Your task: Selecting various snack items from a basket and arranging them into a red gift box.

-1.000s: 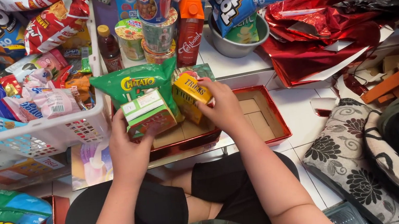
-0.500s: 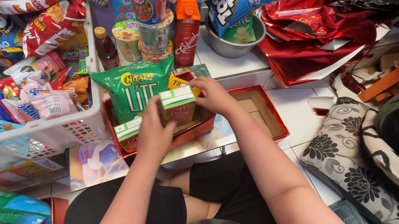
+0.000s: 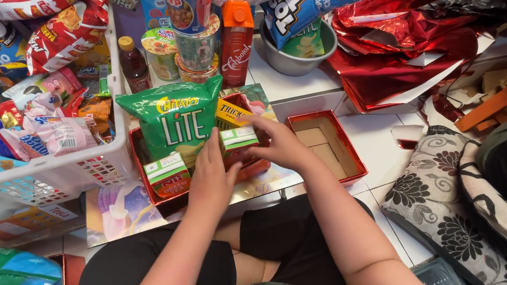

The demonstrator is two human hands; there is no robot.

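- Between my two sets of fingers sits a small green and white drink carton [image 3: 239, 143], upright inside the red gift box [image 3: 146, 153] on the floor in front of my crossed legs.
- My left hand [image 3: 214, 180] cups the carton's near left side, fingers curled loosely against it; my right hand [image 3: 281, 145] closes over its right side and top edge, fingers bent around it. Both are grasping the carton, though the left fingertips are partly hidden behind it, so I cannot tell how firmly they press.
- I judge the carton to be fairly light yet solid for its size, since it looks sealed and full. Its walls are thin board: stiff along the edges, and likely to dent if squeezed on the flat faces.
- Its surface looks smooth and a little glossy, so I would pinch across two opposite narrow sides, near the corners, rather than lift by the top flap.
- Just left of my left fingers stands a second matching carton [image 3: 168, 175], apart from the first.
- Beyond my fingertips leans a green snack bag [image 3: 178, 121], soft and puffy, with a yellow packet [image 3: 230, 114] tucked beside it, touching the carton's far side.
- Right of my right wrist lies an open red lid [image 3: 326, 145], showing bare cardboard inside.
- Further left of both hands is a white basket [image 3: 38, 178] packed with sweets.
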